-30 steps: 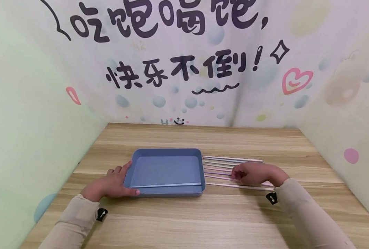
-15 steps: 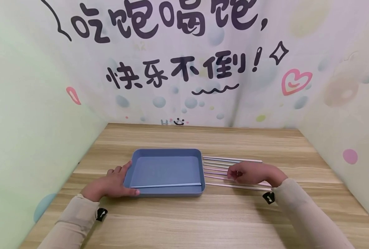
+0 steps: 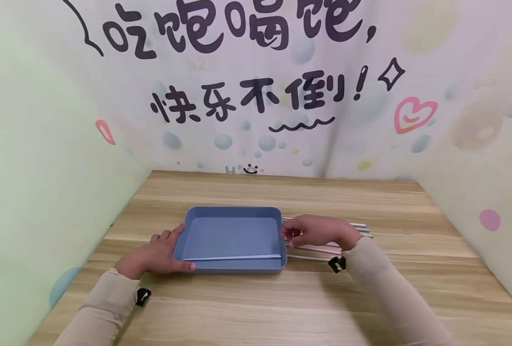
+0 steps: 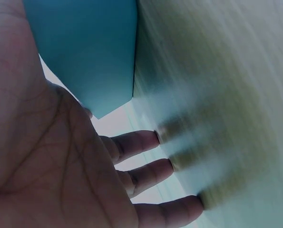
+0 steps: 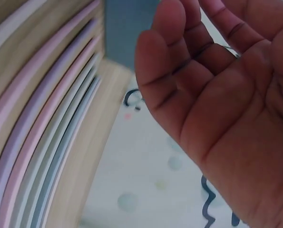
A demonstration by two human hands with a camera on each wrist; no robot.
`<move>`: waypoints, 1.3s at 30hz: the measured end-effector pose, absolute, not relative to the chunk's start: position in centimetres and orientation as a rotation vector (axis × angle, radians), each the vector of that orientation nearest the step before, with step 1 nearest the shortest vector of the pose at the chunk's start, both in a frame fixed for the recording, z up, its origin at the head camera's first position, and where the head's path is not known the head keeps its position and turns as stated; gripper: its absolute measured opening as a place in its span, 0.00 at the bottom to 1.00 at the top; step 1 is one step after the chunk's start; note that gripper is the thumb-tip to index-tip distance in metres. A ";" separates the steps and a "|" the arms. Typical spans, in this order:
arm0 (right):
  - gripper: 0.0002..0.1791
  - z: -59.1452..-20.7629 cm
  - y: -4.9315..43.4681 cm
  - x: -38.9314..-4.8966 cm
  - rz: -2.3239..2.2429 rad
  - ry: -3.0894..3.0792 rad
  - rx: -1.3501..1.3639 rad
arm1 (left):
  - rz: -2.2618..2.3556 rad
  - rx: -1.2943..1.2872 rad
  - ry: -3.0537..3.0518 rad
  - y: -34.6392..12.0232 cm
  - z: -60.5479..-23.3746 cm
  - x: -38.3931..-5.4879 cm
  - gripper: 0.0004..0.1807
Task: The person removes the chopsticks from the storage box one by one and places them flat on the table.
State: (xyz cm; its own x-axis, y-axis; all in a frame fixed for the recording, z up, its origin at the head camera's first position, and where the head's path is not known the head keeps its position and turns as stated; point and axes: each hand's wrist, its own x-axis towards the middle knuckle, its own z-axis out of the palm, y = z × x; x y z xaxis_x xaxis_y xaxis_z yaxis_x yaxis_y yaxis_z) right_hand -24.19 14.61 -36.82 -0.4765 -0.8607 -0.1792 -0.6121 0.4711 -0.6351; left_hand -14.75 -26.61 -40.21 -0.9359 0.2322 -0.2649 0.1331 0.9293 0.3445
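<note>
A blue rectangular tray (image 3: 236, 271) lies on the table with one pale chopstick (image 3: 234, 257) along its near inner side. My left hand (image 3: 154, 257) is spread at the tray's left near corner, thumb on the near rim and forefinger along the left side. Three of its straight fingers (image 4: 155, 173) reach down by the tabletop. At the tray's right edge, my right hand (image 3: 318, 230) hovers above a row of pastel chopsticks (image 5: 34, 102), fingers loosely bent. Nothing shows between its fingers, though some fingertips are cut off in the right wrist view. Part of the row is hidden under this hand.
Wood-grain tabletop (image 3: 247, 307) extends in front of the tray and to both sides. A printed white cloth wall (image 3: 221, 158) stands behind, with pale panels on the left (image 3: 44, 168) and right (image 3: 468, 178). Each wrist wears a black strap.
My right hand has moved left from over the middle of the chopstick row to the tray's right edge, uncovering the row's right ends. The left hand and tray have stayed put.
</note>
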 end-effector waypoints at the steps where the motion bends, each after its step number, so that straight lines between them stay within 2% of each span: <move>1: 0.08 -36.7 14.1 -24.2 -0.687 2.240 -1.225 | 0.469 0.274 2.784 -26.6 -40.2 -14.8 0.70; 19: 0.12 -35.9 6.8 -24.8 -0.735 2.142 -1.243 | 0.461 0.258 2.788 -26.4 -40.0 -14.8 0.69; 39: 0.13 -38.4 0.7 -25.1 -0.509 2.080 -1.355 | 0.414 0.248 2.798 -26.3 -40.2 -15.0 0.69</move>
